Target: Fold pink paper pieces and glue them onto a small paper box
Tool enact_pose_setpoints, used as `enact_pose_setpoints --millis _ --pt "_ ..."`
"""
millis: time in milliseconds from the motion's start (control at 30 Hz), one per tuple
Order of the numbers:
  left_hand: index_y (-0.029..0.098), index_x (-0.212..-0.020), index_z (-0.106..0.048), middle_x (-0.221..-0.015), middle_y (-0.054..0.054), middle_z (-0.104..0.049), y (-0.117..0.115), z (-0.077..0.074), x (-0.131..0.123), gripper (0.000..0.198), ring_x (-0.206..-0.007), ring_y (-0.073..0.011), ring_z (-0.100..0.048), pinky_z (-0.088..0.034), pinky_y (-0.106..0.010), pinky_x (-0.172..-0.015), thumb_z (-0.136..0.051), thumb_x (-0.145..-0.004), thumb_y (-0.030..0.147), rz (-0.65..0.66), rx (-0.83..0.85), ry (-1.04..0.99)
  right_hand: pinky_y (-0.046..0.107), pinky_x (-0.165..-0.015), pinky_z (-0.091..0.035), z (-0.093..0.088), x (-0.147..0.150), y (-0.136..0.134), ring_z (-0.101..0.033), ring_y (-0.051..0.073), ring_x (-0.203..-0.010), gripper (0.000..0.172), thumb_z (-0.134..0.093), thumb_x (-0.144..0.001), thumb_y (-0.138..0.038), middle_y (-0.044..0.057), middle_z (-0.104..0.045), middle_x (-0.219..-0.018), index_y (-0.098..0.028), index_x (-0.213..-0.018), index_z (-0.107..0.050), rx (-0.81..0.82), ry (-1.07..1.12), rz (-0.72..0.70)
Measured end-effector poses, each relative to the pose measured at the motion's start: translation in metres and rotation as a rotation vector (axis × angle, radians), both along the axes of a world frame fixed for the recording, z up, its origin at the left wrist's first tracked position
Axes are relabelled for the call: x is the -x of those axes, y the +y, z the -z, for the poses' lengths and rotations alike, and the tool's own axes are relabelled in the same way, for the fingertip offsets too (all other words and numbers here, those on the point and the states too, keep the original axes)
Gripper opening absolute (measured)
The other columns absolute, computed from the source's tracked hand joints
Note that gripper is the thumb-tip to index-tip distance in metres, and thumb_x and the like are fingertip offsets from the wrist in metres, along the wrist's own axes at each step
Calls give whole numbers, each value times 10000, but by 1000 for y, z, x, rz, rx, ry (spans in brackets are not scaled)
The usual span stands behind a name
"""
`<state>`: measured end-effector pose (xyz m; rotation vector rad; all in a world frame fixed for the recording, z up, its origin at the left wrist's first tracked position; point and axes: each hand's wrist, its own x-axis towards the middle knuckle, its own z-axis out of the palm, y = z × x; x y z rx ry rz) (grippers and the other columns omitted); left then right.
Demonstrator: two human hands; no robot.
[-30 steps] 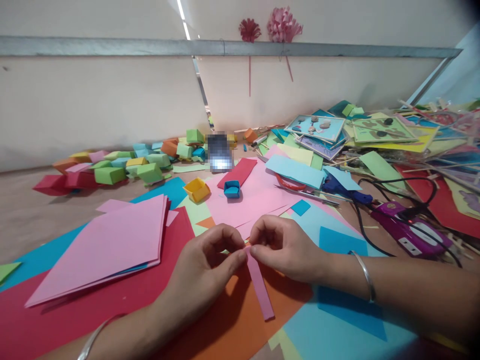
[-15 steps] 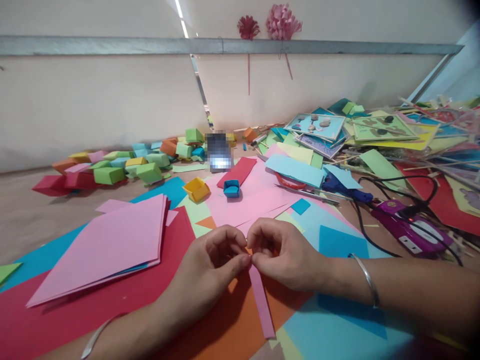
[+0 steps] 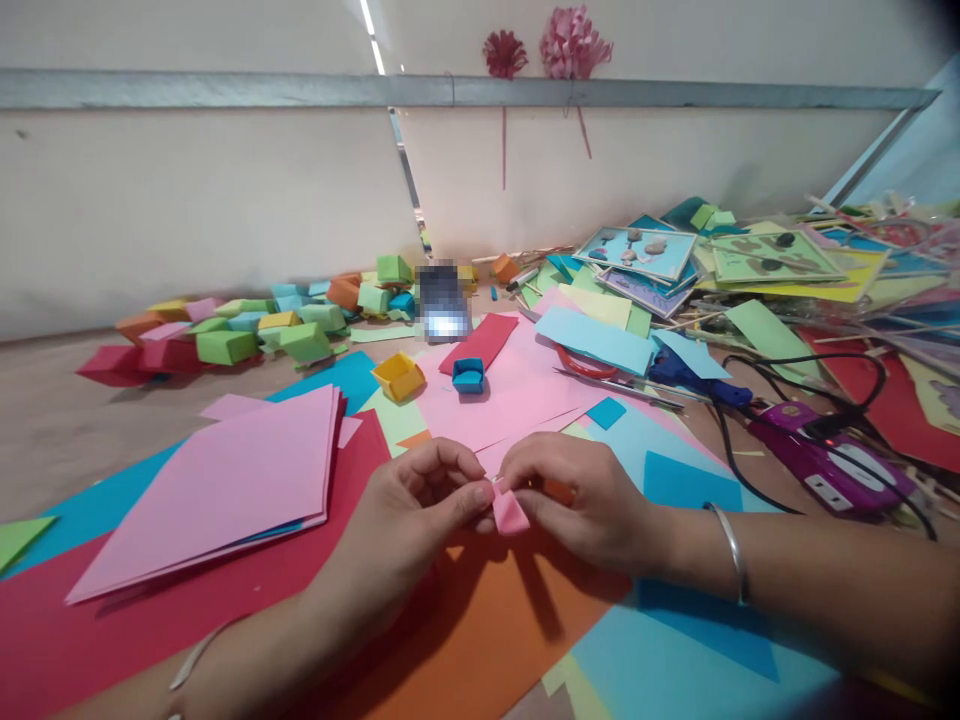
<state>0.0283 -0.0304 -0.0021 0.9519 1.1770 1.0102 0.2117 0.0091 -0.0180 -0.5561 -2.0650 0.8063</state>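
Note:
My left hand (image 3: 409, 515) and my right hand (image 3: 581, 500) meet over an orange sheet (image 3: 480, 630) near the table's front. Both pinch a small pink paper strip (image 3: 510, 513), which now shows only as a short folded piece between the fingertips. A bit of orange paper (image 3: 559, 491) shows under my right fingers. A stack of pink sheets (image 3: 225, 490) lies just left of my left hand on a red sheet (image 3: 112, 640).
Small folded boxes, yellow (image 3: 398, 376) and blue (image 3: 468, 375), sit beyond my hands. A heap of coloured paper boxes (image 3: 247, 335) lies at the back left. A purple glue gun (image 3: 825, 470) with black cable, scissors (image 3: 600, 375) and piles of craft cards (image 3: 750, 265) fill the right side.
The long pink strip that hung down from my fingertips has been drawn up and folded into a short piece. Both hands stayed together in about the same place.

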Motion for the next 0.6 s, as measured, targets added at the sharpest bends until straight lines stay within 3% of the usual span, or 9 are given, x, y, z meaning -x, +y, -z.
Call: enact_pose_setpoints --millis 100,200,367,600 --pt "169 -705 -645 -585 11 -659 0 -3 0 270 -564 -112 -626 -514 -197 -563 -845 -642 340 4 -33 44 230 -612 -476 -3 3 -3 -566 105 -644 60 -610 -824 -138 7 -633 -735 -165 -769 -609 274 31 56" --pt "171 -677 -647 -564 9 -654 1 -4 0 240 -557 -117 -623 -495 -195 -549 -820 -656 336 10 -63 95 228 -585 -459 -3 5 -5 -546 99 -623 63 -630 -810 -178 -2 -611 -715 -162 -756 -601 431 78 52" --pt "172 -646 -665 -558 -10 -665 2 -9 -2 155 -541 -128 -605 -472 -208 -527 -762 -664 291 53 -79 221 246 -610 -466 0 5 -4 -566 110 -652 36 -638 -800 -181 3 -634 -755 -169 -815 -608 527 120 8" --pt "184 -678 -706 -638 -27 -709 1 -12 -4 114 -617 -163 -639 -505 -243 -585 -729 -640 289 65 -114 324 225 -577 -444 -2 4 -1 -540 95 -611 32 -662 -755 -166 -13 -625 -687 -158 -752 -631 551 86 59"
